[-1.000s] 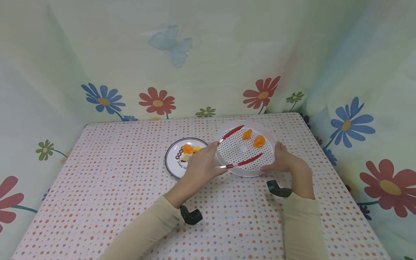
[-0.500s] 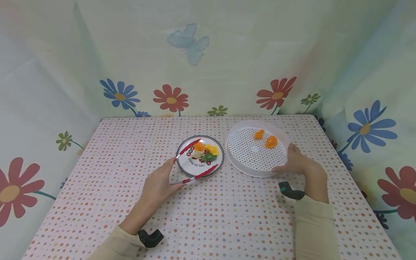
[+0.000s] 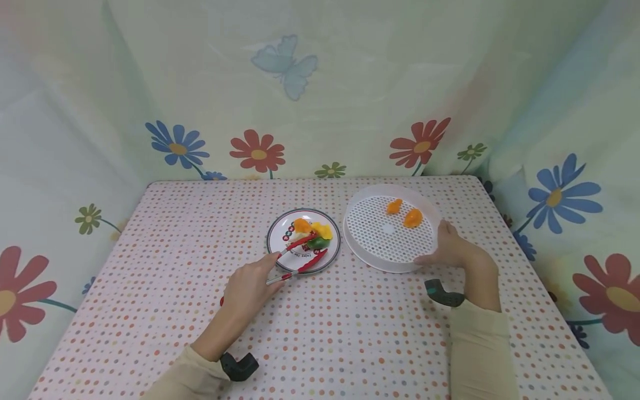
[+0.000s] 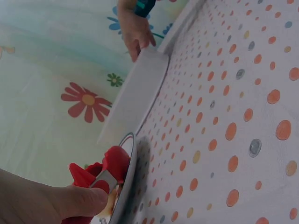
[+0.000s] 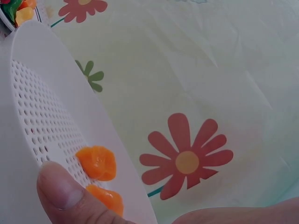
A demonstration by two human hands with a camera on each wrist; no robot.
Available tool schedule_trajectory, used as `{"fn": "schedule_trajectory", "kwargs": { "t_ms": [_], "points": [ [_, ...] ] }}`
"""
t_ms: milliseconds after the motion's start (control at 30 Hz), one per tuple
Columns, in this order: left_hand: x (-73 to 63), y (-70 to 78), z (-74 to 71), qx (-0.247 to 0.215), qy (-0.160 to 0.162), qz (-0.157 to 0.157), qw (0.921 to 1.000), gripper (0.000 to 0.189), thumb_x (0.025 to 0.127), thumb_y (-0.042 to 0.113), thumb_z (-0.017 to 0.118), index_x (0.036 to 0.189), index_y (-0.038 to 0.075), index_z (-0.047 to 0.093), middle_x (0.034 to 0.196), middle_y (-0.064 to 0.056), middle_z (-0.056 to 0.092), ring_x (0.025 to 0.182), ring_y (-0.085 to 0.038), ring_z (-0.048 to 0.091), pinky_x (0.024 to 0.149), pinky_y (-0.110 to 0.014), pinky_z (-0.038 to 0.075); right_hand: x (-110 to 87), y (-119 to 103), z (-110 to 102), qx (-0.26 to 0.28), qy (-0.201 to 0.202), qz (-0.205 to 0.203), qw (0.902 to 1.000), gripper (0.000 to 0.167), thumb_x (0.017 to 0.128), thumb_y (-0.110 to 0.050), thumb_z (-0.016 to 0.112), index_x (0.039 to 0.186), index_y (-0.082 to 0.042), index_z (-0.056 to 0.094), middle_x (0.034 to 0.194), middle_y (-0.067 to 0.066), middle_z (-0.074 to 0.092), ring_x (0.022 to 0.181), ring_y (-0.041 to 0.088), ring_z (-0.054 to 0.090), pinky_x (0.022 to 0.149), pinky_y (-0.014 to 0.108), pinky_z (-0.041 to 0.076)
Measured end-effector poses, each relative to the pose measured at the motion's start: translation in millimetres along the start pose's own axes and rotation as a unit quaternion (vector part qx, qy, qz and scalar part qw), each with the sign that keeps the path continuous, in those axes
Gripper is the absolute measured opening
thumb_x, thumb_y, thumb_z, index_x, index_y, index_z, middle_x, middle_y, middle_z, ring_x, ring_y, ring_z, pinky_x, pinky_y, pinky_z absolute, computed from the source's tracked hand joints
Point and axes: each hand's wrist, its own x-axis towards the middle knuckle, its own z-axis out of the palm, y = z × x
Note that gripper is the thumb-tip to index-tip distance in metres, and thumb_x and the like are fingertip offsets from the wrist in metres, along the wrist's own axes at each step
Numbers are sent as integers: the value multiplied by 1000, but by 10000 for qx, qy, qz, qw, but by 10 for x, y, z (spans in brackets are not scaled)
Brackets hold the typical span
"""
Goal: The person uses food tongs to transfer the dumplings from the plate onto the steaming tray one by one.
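Note:
My left hand (image 3: 247, 286) grips a pair of metal tongs with red tips (image 3: 312, 259), held over a small white plate (image 3: 279, 236) with a dark-edged rim. The tongs' arms are spread, one tip beside a green piece (image 3: 318, 243). An orange piece (image 3: 301, 225), a yellow piece (image 3: 322, 230) and a partly covered whitish piece also lie on the plate. At right my right hand (image 3: 452, 250) holds the rim of a round white sieve (image 3: 375, 236), its thumb (image 5: 63, 189) over the wall. Two orange lumps (image 3: 413, 218) sit on the sieve's perforated base.
Plate and sieve stand side by side on a table (image 3: 190, 239) with a dotted cloth. Behind and at both sides hangs a flowered curtain (image 3: 350, 100). A dark wrist device (image 3: 239, 366) is on each arm.
My left hand has moved left from over the sieve to the plate with the tongs, whose tips have since drawn closer together by the green piece. The right hand stays on the sieve.

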Motion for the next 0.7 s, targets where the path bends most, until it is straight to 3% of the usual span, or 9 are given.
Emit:
{"fn": "schedule_trajectory", "kwargs": {
  "t_ms": [100,333,467,567,700],
  "points": [
    [17,-13,5,7,-150,-82,9999,62,71,32,83,126,14,61,116,-7,69,75,-22,69,59,-33,53,3,-27,-5,34,-24,17,10000,140,68,-53,79,142,9,-24,148,38,-12,131,58,8,104,69,17],
    [108,-17,4,-165,-599,-408,9972,63,74,34,81,129,12,58,117,-10,68,87,-23,69,67,-37,54,1,-18,-20,76,-78,98,9999,143,66,-56,79,141,8,-26,148,37,-18,134,58,1,105,69,13],
    [150,-1,10,-204,-809,-526,9951,63,74,33,81,129,12,59,115,-11,69,69,-15,60,56,-29,46,-2,-5,-16,59,-68,112,9999,143,67,-55,79,141,8,-25,148,37,-19,135,58,0,105,69,13],
    [158,2,22,-235,-718,-421,9963,60,74,32,81,127,13,61,113,-10,70,63,-13,54,53,-26,40,1,6,-13,-1,-45,120,9999,141,68,-55,78,141,9,-25,148,37,-17,134,59,2,105,68,14],
    [125,-17,40,-322,-451,-242,9982,55,75,31,80,125,15,63,114,-7,70,73,-14,64,59,-30,48,-4,16,-12,33,-78,61,9999,140,69,-54,78,141,9,-25,147,38,-16,134,59,2,104,70,15]
  ]
}}
